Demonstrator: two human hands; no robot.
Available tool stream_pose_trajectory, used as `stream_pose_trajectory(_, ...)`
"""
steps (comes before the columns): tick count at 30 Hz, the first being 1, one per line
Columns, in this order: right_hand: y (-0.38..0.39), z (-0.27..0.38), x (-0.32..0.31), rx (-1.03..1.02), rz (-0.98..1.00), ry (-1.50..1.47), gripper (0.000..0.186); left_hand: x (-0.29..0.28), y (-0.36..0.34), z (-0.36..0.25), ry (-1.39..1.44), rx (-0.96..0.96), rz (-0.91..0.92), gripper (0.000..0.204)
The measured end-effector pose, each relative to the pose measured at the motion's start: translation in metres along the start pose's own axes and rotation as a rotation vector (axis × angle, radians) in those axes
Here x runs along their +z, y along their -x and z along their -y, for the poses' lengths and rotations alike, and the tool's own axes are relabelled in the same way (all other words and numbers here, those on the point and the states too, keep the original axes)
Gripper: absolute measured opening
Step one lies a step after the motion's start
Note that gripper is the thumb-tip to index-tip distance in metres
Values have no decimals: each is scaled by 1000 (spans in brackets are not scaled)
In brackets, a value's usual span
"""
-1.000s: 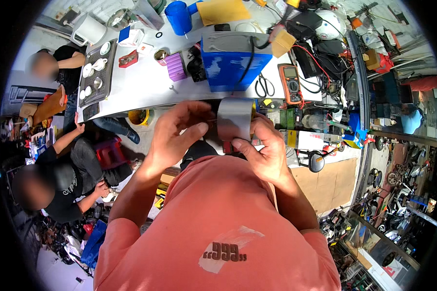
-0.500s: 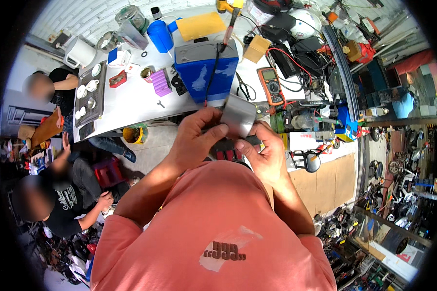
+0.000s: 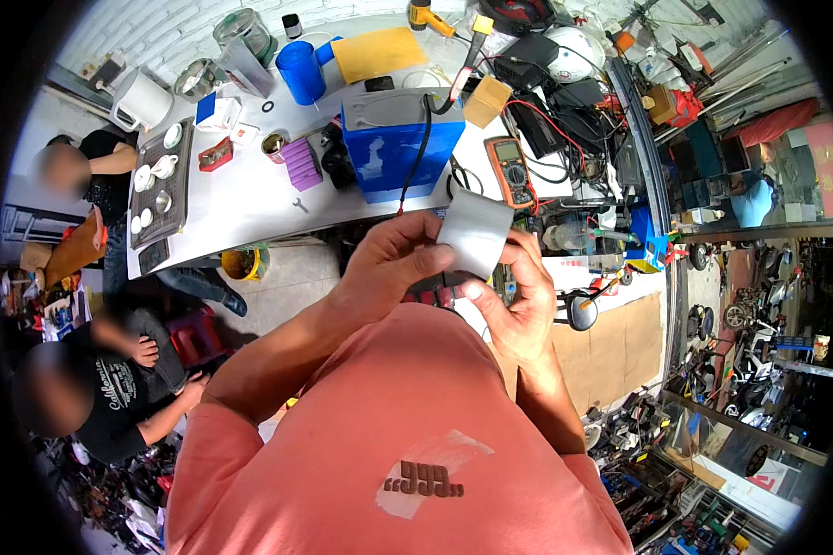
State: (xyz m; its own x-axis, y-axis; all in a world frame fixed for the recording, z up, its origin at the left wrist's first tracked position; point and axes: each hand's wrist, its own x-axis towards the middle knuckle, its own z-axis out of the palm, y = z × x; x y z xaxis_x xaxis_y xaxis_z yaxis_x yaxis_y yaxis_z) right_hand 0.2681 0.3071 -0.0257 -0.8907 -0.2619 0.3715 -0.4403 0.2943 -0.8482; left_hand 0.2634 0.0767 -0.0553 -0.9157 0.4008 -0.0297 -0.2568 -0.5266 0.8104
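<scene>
In the head view, my left hand [image 3: 401,254] and my right hand [image 3: 518,296] are raised below the bench's front edge, holding a wide silver-grey tape roll [image 3: 472,231] between them. My left thumb presses on its lower left corner, with the fingers curled behind it. My right fingers grip its right side, and the right thumb is at its lower edge. Just beyond it on the bench stands a blue box with a grey top [image 3: 403,157], with a black cable over it. An orange multimeter [image 3: 509,171] lies to the box's right.
The white bench [image 3: 241,213] holds a tea tray [image 3: 157,222], a blue jug [image 3: 301,72], a purple block [image 3: 301,165], a wrench, cables and helmets. Two people [image 3: 111,388] [image 3: 97,166] are on my left. A yellow bucket [image 3: 242,264] is under the bench. Clutter fills the right.
Both hands have shifted right, and the tape has turned, showing a broad flat grey face. The seated person at lower left has moved their hands. The view has shifted slightly.
</scene>
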Motion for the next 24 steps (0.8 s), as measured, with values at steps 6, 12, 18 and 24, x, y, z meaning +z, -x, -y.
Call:
stream_pose_trajectory(6, 6, -7, 4, 125, -7, 72, 26, -12, -4, -7, -222, -124, -93, 23)
stream_pose_trajectory(12, -8, 1, -6, 96, 2, 172, 22, -37, -8, -7, -440, 7, -179, 21)
stream_pose_trajectory(18, -20, -2, -1, -78, 1, 263, 20, -13, -14, -21, -552, 243, -239, 22)
stream_pose_trajectory(24, -15, -4, 2, -45, -2, 329, 23, -38, -13, -15, -600, 184, -394, 18)
